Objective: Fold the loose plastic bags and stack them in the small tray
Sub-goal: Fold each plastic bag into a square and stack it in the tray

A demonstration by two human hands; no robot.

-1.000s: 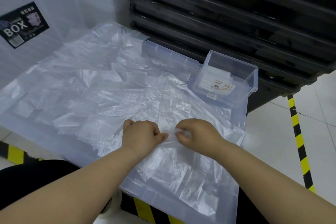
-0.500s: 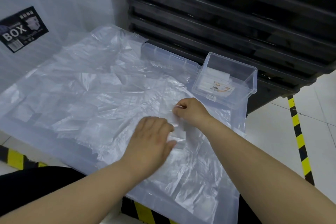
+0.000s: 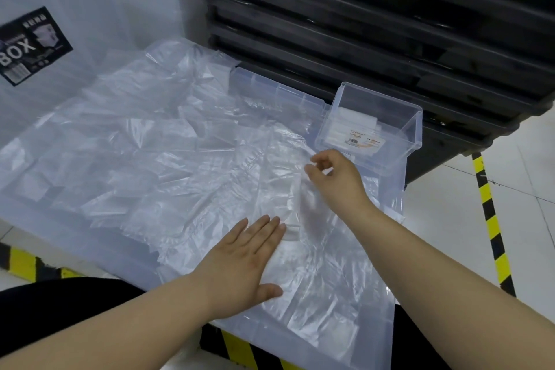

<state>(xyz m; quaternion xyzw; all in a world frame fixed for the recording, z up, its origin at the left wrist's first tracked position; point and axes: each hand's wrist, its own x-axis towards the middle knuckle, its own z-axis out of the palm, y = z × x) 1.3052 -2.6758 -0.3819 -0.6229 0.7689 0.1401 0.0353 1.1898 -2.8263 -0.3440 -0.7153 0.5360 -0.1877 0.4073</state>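
Loose clear plastic bags lie spread in a crumpled layer over a large clear bin lid. The small clear tray stands at the lid's far right corner with folded bags inside it. My left hand presses flat on the bags near the front edge, fingers straight. Just in front of the tray, my right hand pinches a folded bag strip that hangs blurred below it.
Stacked black crates rise right behind the lid and tray. A white storage box with a black "BOX" label stands at the back left. Yellow-black tape runs along the white tiled floor at the right.
My right hand has carried the folded strip from the lid's middle up towards the tray. My left hand let go of it and now lies flat on the bags.
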